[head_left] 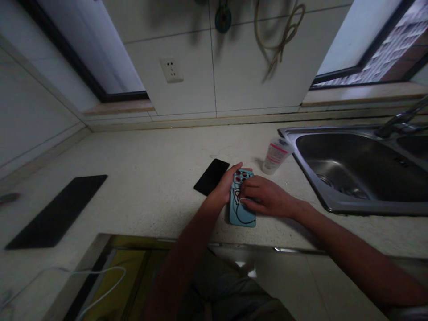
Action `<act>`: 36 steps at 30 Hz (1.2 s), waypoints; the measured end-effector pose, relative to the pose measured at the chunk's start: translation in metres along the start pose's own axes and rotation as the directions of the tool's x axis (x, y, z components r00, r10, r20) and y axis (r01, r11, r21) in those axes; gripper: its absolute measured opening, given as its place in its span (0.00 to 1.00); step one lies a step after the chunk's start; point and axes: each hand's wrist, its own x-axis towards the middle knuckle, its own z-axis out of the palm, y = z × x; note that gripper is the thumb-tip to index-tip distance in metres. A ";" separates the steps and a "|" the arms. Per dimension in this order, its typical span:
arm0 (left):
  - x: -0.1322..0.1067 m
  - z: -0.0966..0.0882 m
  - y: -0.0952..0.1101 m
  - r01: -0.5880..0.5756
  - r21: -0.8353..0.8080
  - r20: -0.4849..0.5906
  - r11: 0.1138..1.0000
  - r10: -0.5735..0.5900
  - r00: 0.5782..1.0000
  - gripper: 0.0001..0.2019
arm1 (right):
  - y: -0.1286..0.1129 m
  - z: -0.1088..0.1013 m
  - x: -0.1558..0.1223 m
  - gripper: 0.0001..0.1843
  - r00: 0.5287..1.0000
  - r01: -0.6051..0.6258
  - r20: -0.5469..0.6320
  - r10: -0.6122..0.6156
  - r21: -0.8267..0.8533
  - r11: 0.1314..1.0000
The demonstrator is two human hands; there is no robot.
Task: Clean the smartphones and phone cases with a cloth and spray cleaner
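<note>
A light-blue phone case (241, 217) with a black line drawing and reddish round camera lenses faces up, tilted above the counter; whether a phone is inside is hidden. My left hand (224, 186) grips its left edge, thumb along the upper side. Over the right part of the case, my right hand (264, 195) has its fingers curled and pressed together against the surface. A small pale bit shows at those fingertips, too small to name. Just left of my left hand, a flat black slab (211, 176), shaped like a phone, lies on the counter.
A clear plastic cup (275, 156) with pink print stands right of my hands, beside the steel sink (334, 178) and its faucet (401, 119). A black mat (60, 211) lies at left on the pale counter (150, 178). A white cable (96, 270) hangs over the front edge.
</note>
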 end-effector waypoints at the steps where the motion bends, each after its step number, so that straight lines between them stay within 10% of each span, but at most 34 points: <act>1: 0.000 0.000 0.000 -0.002 0.002 0.000 1.000 0.002 1.000 0.17 | 0.000 0.000 0.000 0.11 1.000 0.000 0.000 0.000 -0.004 1.000; 36: 0.005 -0.003 -0.001 -0.005 0.037 -0.004 0.999 0.005 1.000 0.17 | 0.000 0.001 0.000 0.12 1.000 0.004 -0.013 -0.004 -0.007 1.000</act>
